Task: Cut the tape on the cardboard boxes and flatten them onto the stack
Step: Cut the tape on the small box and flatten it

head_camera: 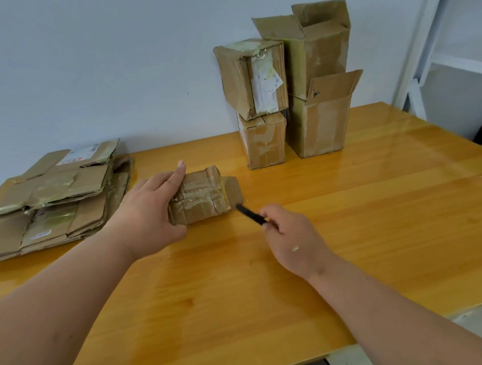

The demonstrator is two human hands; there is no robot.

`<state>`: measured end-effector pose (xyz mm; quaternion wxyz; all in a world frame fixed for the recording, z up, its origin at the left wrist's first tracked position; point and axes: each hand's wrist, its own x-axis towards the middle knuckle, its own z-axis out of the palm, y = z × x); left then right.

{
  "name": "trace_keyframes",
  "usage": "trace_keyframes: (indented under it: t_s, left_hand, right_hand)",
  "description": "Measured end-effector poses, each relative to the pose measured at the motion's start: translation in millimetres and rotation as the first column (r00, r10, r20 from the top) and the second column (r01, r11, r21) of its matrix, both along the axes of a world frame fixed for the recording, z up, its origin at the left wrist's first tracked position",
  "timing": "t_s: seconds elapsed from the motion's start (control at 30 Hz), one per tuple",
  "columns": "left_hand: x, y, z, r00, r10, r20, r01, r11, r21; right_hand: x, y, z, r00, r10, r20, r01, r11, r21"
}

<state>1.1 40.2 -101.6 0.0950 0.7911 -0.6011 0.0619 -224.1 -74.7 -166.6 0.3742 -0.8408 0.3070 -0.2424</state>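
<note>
The left hand (148, 211) grips the small taped box (203, 196), pressing it onto the glossy wooden table (356, 230). The right hand (294, 240) is clenched around a black cutter (250, 213), its tip just beside the box's open flap. Flattened cardboard (56, 200) is stacked at the table's left edge; upright boxes (289, 89) stand against the pale wall. Bare tabletop spreads to the right.

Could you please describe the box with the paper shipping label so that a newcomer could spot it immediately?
Look to the group of upright boxes against the wall at the back of the wooden table. The labelled box is on the group's left side, perched on top of a smaller box. It alone is tilted and carries a peeling white label on its front.
</note>
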Motion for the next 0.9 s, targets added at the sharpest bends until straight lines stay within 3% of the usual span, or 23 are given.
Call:
trace_keyframes:
  t_s: [0.1,0.4,0.5,0.57,0.63,0.67,0.73,0.8,0.9]
  left_hand:
    - [-0.5,-0.6,-0.9,1.000,0.005,0.027,-0.005,1.000,0.013]
    - [-27.5,-11.9,8.5,0.979,0.054,0.198,-0.074,0.992,0.099]
    - [-28.4,-13.5,15.5,0.997,0.022,0.070,-0.031,0.992,0.122]
    - [-22.0,-12.3,24.8,0.981,-0.013,-0.194,0.033,0.994,0.104]
    - [-14.3,-8.7,34.8,0.895,-0.012,-0.445,0.084,0.986,0.142]
    - [-12.0,-6.2,38.3,0.878,-0.015,-0.478,0.124,0.973,0.196]
    - [-10.6,-1.9,38.4,0.926,-0.027,-0.376,0.141,0.950,0.279]
    - [-11.5,0.1,29.6,0.948,-0.030,-0.318,0.098,0.975,0.202]
    - [-10.0,3.3,10.0,0.932,-0.055,-0.357,0.069,0.997,0.028]
  right_hand:
    - [3.4,-1.6,5.7,0.978,-0.145,0.148,0.118,0.977,0.179]
    - [39.3,10.5,29.4,0.963,-0.148,0.224,0.043,0.909,0.415]
    - [45.3,9.6,32.0,0.954,-0.189,0.234,0.058,0.879,0.473]
    - [43.8,8.0,32.9,0.947,-0.211,0.243,0.056,0.851,0.522]
    - [42.0,6.6,33.5,0.940,-0.227,0.253,0.053,0.833,0.551]
    - [41.9,5.3,33.1,0.939,-0.229,0.256,0.052,0.830,0.555]
    - [41.7,5.1,35.8,0.943,-0.220,0.251,0.050,0.836,0.546]
    - [41.3,5.4,37.4,0.953,-0.196,0.230,0.046,0.845,0.532]
    - [37.7,4.4,35.8,0.969,-0.169,0.178,0.064,0.874,0.482]
